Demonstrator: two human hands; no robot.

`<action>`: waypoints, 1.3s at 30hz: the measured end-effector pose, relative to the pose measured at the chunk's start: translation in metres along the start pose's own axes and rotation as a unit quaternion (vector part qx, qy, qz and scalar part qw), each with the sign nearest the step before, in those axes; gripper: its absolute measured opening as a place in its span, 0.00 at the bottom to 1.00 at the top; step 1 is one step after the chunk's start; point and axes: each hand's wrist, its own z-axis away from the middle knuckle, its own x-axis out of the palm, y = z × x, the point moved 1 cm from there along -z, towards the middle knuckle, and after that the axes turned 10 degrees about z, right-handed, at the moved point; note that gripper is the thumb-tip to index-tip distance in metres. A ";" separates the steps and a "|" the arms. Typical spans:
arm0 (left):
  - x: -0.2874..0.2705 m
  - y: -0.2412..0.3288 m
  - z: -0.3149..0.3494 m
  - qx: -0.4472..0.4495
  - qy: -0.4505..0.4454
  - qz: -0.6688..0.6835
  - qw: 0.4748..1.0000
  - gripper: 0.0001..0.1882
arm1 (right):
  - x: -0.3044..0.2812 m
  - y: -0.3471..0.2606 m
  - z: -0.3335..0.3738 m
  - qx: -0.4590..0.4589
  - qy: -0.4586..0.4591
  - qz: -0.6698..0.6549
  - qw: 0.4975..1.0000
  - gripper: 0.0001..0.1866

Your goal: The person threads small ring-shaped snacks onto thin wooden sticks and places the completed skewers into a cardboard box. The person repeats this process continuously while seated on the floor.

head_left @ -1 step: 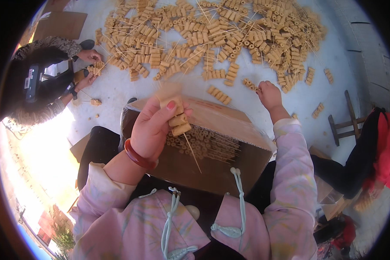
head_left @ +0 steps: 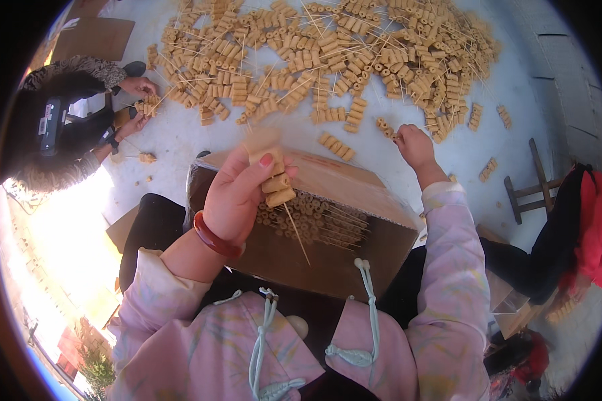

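My left hand (head_left: 237,190) is closed round a skewer of tan rolls (head_left: 279,192) above an upright cardboard box. The bare stick points down toward the box's opening, and the skewer's upper end is blurred. Farther out to the right, my right hand (head_left: 416,148) pinches another skewer of tan rolls (head_left: 384,127) at its near end, just over the pale table. Inside the cardboard box (head_left: 354,175), several loaded skewers (head_left: 321,220) lie side by side against the far wall. Some of them are hidden behind my left hand.
A big heap of loaded skewers (head_left: 328,53) covers the far part of the table (head_left: 180,137). One loose skewer (head_left: 337,146) lies just beyond the box. A co-worker's hands (head_left: 139,123) hold a skewer at left. On the right are a wooden stand (head_left: 535,189) and a person in red (head_left: 595,227).
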 end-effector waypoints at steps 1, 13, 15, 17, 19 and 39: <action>0.000 -0.001 0.000 -0.010 0.001 0.004 1.000 0.17 | -0.008 0.001 0.002 -0.004 0.008 -0.030 1.000 0.10; 0.011 -0.001 0.015 -0.006 -0.099 0.062 0.993 0.24 | -0.229 -0.112 0.083 0.016 -0.087 -0.727 0.681 0.10; 0.013 0.000 0.020 -0.016 -0.136 0.107 0.985 0.26 | -0.240 -0.155 0.107 0.005 -0.127 -0.765 0.631 0.10; 0.018 -0.004 0.023 -0.018 -0.163 0.119 0.979 0.26 | -0.239 -0.190 0.125 0.028 -0.125 -0.762 0.635 0.09; 0.020 -0.007 0.030 -0.001 -0.164 0.097 0.982 0.27 | -0.231 -0.215 0.131 0.060 -0.108 -0.751 0.648 0.08; 0.019 -0.015 0.047 0.035 -0.124 0.074 0.989 0.22 | -0.194 -0.272 0.136 0.018 0.106 -0.577 0.810 0.21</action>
